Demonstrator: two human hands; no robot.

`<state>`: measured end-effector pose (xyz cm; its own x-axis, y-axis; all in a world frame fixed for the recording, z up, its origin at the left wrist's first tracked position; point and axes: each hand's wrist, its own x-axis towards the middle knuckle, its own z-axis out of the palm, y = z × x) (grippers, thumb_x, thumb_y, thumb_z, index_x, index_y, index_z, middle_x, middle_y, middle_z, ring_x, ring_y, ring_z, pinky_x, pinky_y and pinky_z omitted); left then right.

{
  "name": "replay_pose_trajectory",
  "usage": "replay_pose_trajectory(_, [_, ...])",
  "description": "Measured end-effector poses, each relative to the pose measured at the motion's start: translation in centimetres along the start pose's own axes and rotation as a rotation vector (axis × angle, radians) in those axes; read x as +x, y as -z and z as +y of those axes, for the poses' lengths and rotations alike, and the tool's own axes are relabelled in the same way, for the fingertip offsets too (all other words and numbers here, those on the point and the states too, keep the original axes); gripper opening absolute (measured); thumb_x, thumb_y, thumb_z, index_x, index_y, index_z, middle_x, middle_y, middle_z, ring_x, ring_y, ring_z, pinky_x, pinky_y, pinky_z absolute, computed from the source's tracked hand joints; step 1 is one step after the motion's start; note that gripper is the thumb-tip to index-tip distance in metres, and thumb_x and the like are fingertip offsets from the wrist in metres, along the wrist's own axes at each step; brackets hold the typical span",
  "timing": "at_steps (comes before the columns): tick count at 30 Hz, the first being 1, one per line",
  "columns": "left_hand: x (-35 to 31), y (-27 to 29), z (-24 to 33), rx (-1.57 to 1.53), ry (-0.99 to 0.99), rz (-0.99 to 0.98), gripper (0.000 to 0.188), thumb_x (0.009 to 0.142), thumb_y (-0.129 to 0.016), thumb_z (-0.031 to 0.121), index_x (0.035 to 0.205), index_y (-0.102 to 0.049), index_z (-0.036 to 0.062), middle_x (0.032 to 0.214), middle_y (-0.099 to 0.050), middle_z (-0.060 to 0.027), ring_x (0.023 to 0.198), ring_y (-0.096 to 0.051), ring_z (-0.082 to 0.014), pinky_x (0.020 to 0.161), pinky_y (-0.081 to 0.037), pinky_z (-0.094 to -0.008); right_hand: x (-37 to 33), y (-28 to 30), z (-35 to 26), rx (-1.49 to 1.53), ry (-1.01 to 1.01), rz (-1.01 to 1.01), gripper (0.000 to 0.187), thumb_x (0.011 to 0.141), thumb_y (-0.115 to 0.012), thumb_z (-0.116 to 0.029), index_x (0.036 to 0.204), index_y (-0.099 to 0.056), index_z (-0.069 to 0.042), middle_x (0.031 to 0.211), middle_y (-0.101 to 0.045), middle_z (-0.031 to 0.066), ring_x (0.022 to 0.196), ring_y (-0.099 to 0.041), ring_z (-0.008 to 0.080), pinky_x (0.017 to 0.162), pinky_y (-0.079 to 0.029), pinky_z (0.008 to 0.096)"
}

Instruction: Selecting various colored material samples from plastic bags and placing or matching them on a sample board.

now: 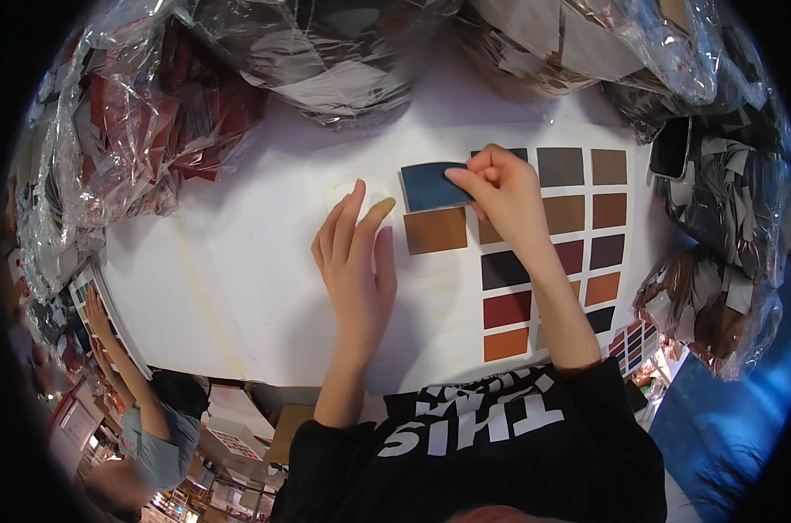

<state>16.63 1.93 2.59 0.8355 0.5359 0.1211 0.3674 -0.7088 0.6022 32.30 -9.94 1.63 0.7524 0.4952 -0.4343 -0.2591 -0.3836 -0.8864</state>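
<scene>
Between the thumb and fingers of my right hand (504,187) is the right end of a dark blue rectangular swatch (429,185). Its lower edge lies just above a brown swatch (436,230) on a white sheet (430,305). Part of the sheet's swatch rows is covered by my right hand and forearm. To the left of the blue swatch, my left hand (356,244) hovers with fingers apart and holds nothing. A yellowish covering (384,206) sits on one of its fingertips. Grey, brown, maroon and orange swatches (506,343) fill columns on the right.
Clear plastic bags of loose swatches line the table's far side, including a red-filled bag (152,113) and a grey-filled bag (718,227). A dark phone (671,148) lies at the right. At the lower left, another person's hands (99,318) rest on a swatch sheet.
</scene>
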Motion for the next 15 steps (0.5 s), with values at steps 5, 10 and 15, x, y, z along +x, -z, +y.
replay_pose_trajectory(5, [0.7, -0.4, -0.8, 0.079, -0.068, -0.040, 0.033, 0.083, -0.063, 0.006, 0.116, -0.060, 0.0108, 0.136, -0.051, -0.0056, 0.124, -0.047, -0.0254, 0.100, -0.034, -0.0396, 0.8, -0.7, -0.4, -0.036, -0.056, -0.001, 0.021, 0.085, -0.070, -0.011, 0.076, -0.054, 0.000, 0.051, -0.052, -0.0007, 0.042, -0.041, 0.0032, 0.041, -0.030, 0.0215])
replay_pose_trajectory(10, [1.4, -0.5, -1.0, 0.111, -0.113, -0.095, 0.034, 0.083, -0.064, 0.006, 0.116, -0.060, 0.0092, 0.135, -0.052, -0.0030, 0.124, -0.046, -0.0241, 0.099, -0.035, -0.0403, 0.6, -1.2, -0.2, -0.041, -0.075, 0.021, 0.022, 0.086, -0.069, -0.012, 0.075, -0.054, -0.002, 0.052, -0.053, -0.0009, 0.042, -0.040, 0.0020, 0.041, -0.029, 0.0200])
replay_pose_trajectory(15, [2.0, -0.7, -1.3, 0.152, -0.177, -0.163, 0.032, 0.083, -0.065, 0.011, 0.114, -0.060, 0.0073, 0.133, -0.053, -0.0013, 0.123, -0.047, -0.0223, 0.098, -0.036, -0.0400, 0.6, -1.2, -0.3, -0.072, -0.062, 0.038, 0.021, 0.086, -0.069, -0.012, 0.076, -0.054, -0.002, 0.053, -0.053, -0.0015, 0.042, -0.039, 0.0017, 0.041, -0.029, 0.0197])
